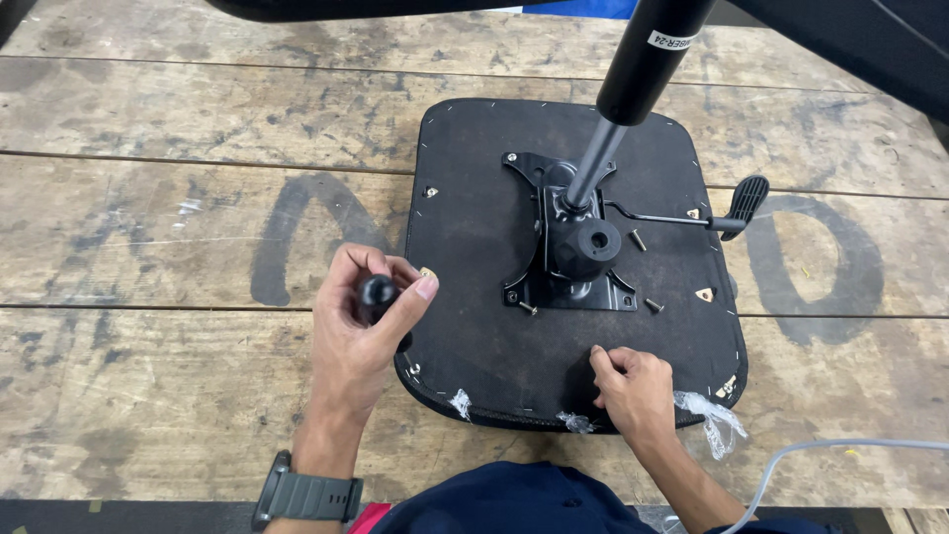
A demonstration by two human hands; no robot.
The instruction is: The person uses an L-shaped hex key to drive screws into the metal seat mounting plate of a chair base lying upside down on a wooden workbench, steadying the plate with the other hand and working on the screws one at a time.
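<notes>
Worn wooden bench (178, 396) under chair seat (474, 247)

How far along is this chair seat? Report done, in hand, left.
Done: the mounting plate sits on the upturned seat base, gas column standing in it, lever out sideways. In hand: the left hand grips a black-handled tool; the right hand rests curled on the seat base. Left: loose screws lie beside the plate, apparently not yet driven.

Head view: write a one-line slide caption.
Left hand grips a black knob while right hand rests on an upturned chair seat with its tilt mechanism and loose screws.
</notes>
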